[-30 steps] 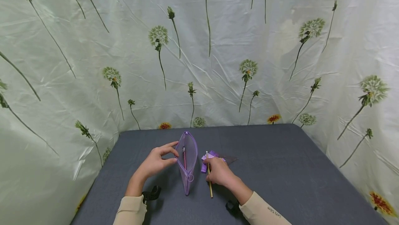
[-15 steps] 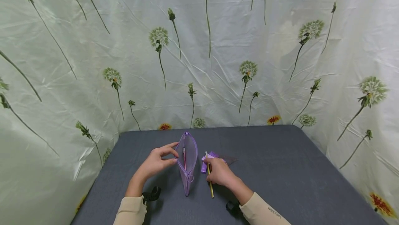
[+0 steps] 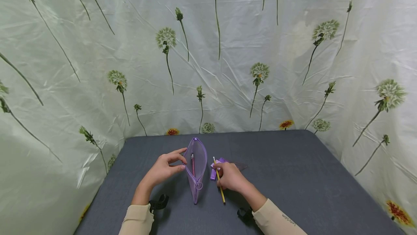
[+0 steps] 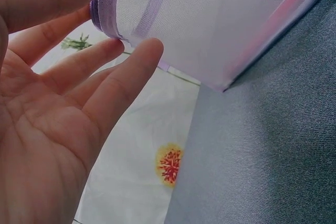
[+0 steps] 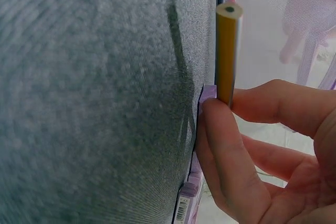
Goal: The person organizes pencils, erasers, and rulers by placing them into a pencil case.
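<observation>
A purple mesh zip pouch stands on edge with its mouth spread, and a red pencil leans inside it. The thumb and a finger of my left hand pinch the pouch's left rim; in the left wrist view the purple zip edge lies between them. To the right of the pouch, my right hand pinches a yellow pencil between thumb and fingers. Its unsharpened end points at the camera in the right wrist view, and its shadow falls on the cloth.
Beyond the right fingers lie small purple boxes, one showing a barcode in the right wrist view. A translucent dark triangular piece lies just behind the right hand. The dark grey table meets a flower-print curtain.
The yellow pencil has turned slightly in the right hand, its near end swinging right and its far end left. The right hand has shifted a little to the right. The left hand stays put.
</observation>
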The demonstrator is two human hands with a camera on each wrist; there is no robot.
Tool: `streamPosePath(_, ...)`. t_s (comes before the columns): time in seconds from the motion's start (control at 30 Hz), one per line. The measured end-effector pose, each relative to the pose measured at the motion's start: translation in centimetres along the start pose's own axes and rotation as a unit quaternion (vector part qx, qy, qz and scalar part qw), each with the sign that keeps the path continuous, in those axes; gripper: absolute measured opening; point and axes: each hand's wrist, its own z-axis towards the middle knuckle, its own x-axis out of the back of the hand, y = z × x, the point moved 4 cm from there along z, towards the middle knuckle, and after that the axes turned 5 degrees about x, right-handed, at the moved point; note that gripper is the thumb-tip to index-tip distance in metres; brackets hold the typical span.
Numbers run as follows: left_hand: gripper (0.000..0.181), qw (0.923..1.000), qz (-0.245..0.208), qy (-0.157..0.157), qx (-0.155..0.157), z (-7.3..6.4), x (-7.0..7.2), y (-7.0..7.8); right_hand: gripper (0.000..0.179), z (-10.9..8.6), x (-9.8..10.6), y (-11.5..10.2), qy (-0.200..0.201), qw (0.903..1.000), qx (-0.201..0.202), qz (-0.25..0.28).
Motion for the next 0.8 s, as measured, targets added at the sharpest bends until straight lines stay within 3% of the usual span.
streamPosePath(0.27,0.007,0.9997,-0.023,-0.008,-0.007,0.0,-0.1,-0.1,0.062,-0.1,0.3,-0.4,0.005,0.9991,0.001,0.042)
streamPosePath(0.43,0.016,0.9995,-0.027,-0.015,-0.006,0.2,-0.3,-0.3,0.062,-0.1,0.3,-0.2,0.0,0.9979,-0.001,0.065)
streamPosePath(0.57,0.022,0.9995,-0.024,-0.017,-0.008,0.3,-0.4,-0.4,0.059,0.0,1.0,-0.3,0.004,0.9981,-0.001,0.062)
streamPosePath(0.8,0.017,0.9995,-0.03,-0.014,-0.004,0.4,-0.4,-0.4,0.054,0.3,2.3,-0.5,0.01,0.9984,-0.002,0.057)
